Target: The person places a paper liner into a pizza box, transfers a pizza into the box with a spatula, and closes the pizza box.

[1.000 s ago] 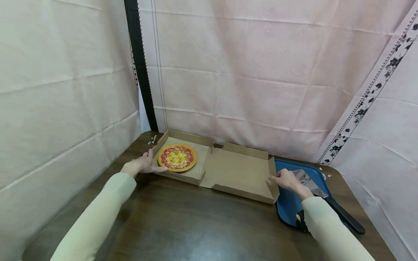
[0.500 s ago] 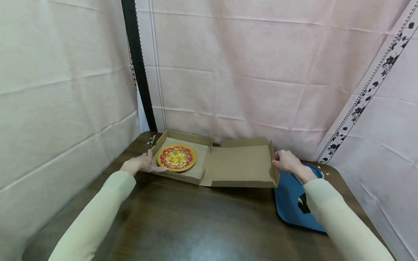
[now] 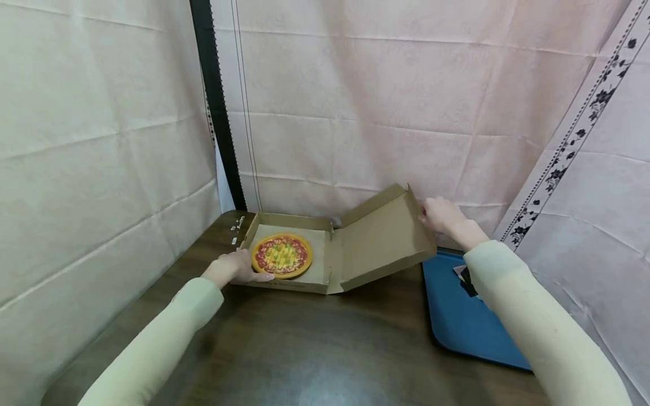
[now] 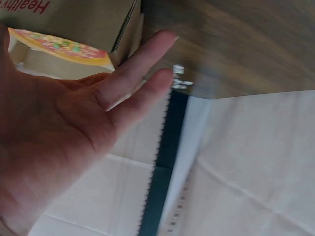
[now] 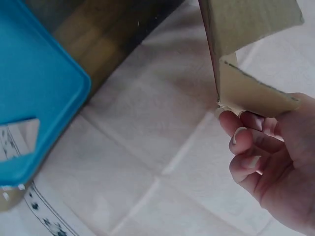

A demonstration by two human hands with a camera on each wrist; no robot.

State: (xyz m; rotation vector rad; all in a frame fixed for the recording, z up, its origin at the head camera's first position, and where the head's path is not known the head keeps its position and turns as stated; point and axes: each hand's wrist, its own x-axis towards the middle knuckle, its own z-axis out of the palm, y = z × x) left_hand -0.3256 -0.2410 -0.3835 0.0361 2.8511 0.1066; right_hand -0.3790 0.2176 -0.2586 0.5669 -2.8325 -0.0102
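Note:
A pizza (image 3: 282,255) with a yellow crust sits in the base of a cardboard pizza box (image 3: 319,248) at the back left of the table. My left hand (image 3: 236,268) steadies the base at its front left corner, thumb along the front wall. In the left wrist view two extended fingers (image 4: 140,64) lie beside the box. My right hand (image 3: 442,216) pinches the side flap of the lid (image 3: 381,242), which is tilted up on its right side. In the right wrist view the fingers curl under the cardboard flap (image 5: 253,91), with the thumb mostly hidden.
A blue tray (image 3: 457,321) stands at the right, partly under the right sleeve. A pizza server's shiny blade (image 5: 19,140) shows on it in the right wrist view. Cloth (image 3: 355,113) hangs behind the table. Small white bits (image 3: 236,225) lie at the back left corner.
The lid has risen from lying flat on the right to a steep tilt, carried up and leftward by my right hand. My left hand has stayed at the base's corner.

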